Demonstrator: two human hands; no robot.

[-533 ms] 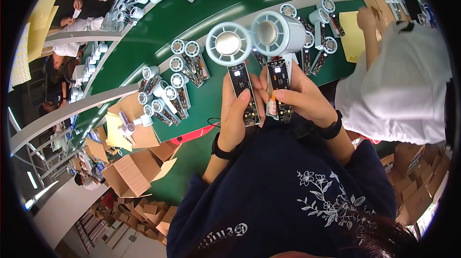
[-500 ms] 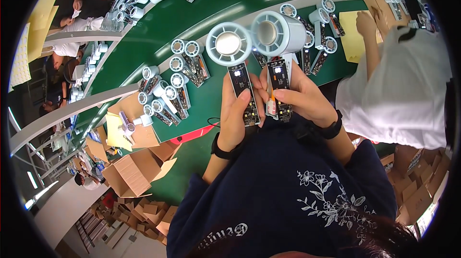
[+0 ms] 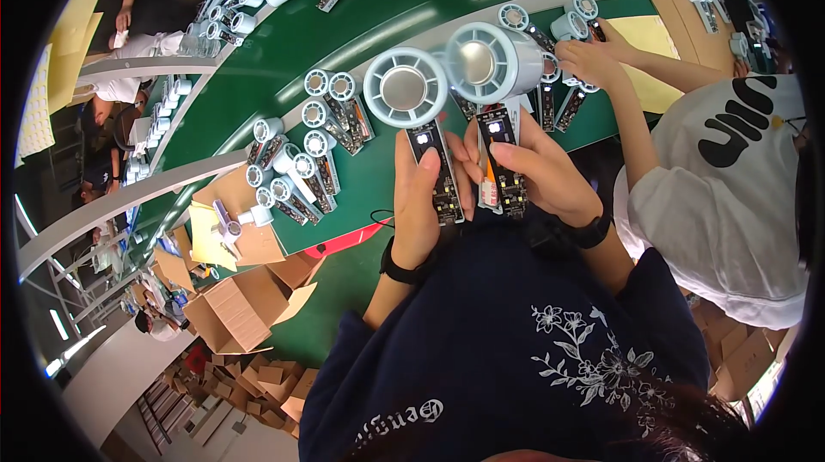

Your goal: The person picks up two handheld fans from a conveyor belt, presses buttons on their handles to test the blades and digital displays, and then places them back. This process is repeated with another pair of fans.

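Since 0.5 s ago nothing has shifted: left hand [image 3: 419, 208] and right hand [image 3: 541, 174] each grip 1 handheld fan [image 3: 408, 97] at center frame.

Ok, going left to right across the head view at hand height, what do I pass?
Open cardboard box → fan units lying on the green table → left hand with its fan unit → right hand with its fan unit → co-worker in a white shirt.
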